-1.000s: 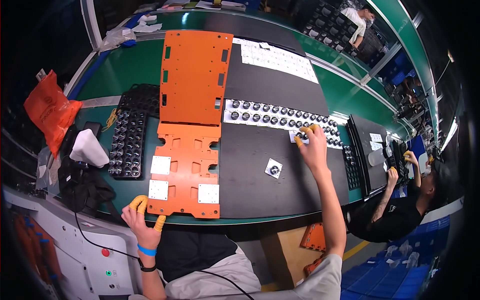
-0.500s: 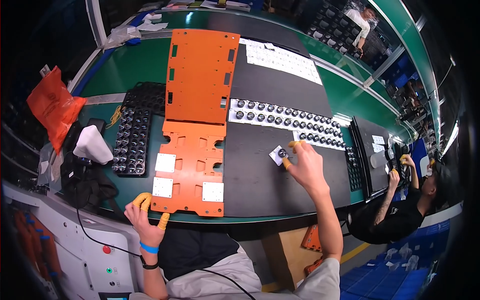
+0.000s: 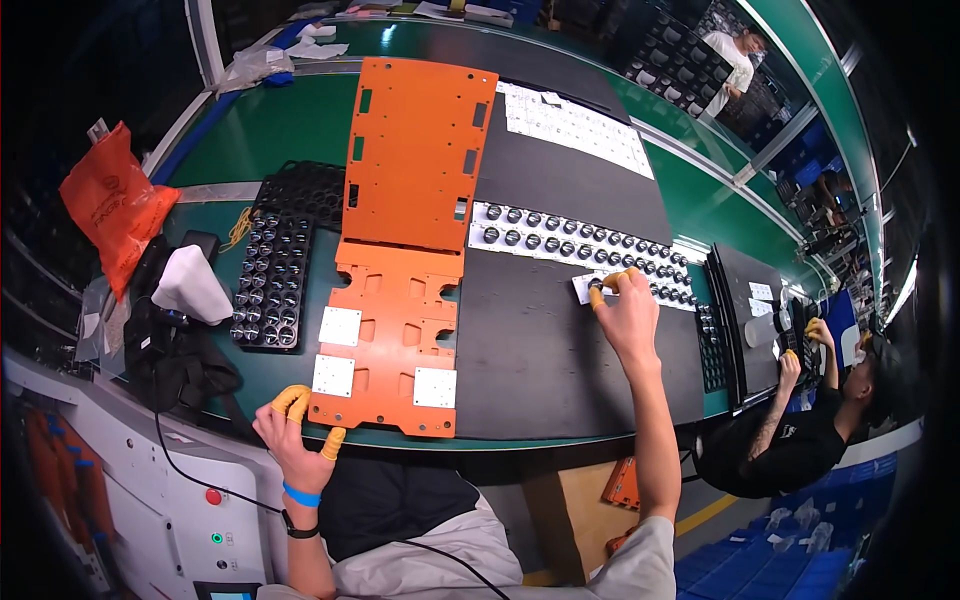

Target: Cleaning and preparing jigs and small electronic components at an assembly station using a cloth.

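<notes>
Knobbed plate [image 3: 580,291] is pinched by its knob [image 3: 595,282] in fingers of right hand [image 3: 630,326] at near row [image 3: 676,295]'s left end, fingers of left hand [image 3: 290,442] parted beside orange panel [image 3: 385,347]; row could be skewed if plate is pushed too hard.

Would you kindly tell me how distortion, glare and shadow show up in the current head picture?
Head view: the front edge of the green workbench bows and the picture's rim goes black; head view: white glare on the far green surface; head view: a soft shadow seems to darken the black mat near the right hand.
</notes>
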Motion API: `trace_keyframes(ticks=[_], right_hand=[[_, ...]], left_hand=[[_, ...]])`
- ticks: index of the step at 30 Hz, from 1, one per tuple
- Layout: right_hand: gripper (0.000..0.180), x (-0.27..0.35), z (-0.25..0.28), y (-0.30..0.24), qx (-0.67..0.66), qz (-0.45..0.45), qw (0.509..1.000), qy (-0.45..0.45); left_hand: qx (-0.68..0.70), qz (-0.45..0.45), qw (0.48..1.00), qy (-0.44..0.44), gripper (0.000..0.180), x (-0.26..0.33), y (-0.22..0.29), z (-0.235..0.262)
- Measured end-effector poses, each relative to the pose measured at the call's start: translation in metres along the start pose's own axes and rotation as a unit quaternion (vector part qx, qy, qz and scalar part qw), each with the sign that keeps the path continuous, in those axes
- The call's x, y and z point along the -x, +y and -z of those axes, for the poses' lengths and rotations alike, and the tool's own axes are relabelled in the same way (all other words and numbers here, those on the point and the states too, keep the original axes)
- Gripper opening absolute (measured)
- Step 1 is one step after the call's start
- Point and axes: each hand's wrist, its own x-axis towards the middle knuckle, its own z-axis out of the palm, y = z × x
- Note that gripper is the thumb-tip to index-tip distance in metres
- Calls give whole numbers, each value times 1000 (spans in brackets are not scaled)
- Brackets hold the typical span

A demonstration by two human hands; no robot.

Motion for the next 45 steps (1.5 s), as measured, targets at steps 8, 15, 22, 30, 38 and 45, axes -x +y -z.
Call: trace_keyframes(ticks=[8, 15, 22, 30, 38, 45], right_hand=[[27, -10, -23, 11, 70, 19, 997, 27], [26, -13, -21, 9, 24, 36, 999, 13], [26, 13, -6, -35, -104, 45, 992, 61], [30, 92, 31, -155, -258, 65, 946, -187], [26, 105, 6, -157, -498, -28, 829, -251], [11, 82, 35, -104, -182, 85, 979, 43]], left_hand=[[8, 7, 1000, -14, 69, -2, 4, 7], [79, 3, 996, -37, 50, -17, 15, 33], [181, 130, 975, -20, 38, -38, 30, 48], [56, 118, 988, -78, 33, -81, 58, 41], [-60, 96, 986, -123, 17, -115, 50, 4], [-81, 106, 983, -126, 17, -121, 38, -8]])
